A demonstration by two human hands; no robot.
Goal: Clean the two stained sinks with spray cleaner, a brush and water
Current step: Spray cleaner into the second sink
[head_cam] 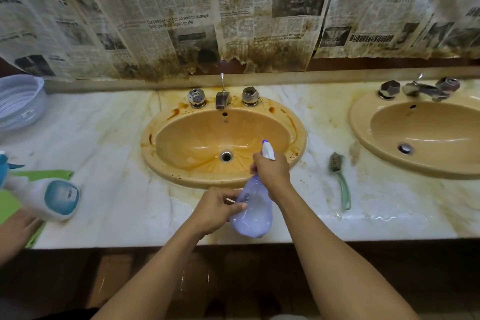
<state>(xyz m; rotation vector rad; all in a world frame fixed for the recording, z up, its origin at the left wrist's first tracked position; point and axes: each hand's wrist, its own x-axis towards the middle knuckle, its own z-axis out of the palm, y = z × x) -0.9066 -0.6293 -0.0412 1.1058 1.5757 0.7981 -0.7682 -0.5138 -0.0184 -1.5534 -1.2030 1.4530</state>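
While the right hand (272, 173) grips the spray bottle (253, 212), hiding its trigger, the left hand (217, 206) clasps its body.

left hand (218, 209) — bare | right hand (272, 171) — bare | forearms (335, 249) unsleeved

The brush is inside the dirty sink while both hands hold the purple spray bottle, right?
No: the head view shows the brush on the counter beside the dirty sink, not inside. The left hand and right hand do hold the purple spray bottle.
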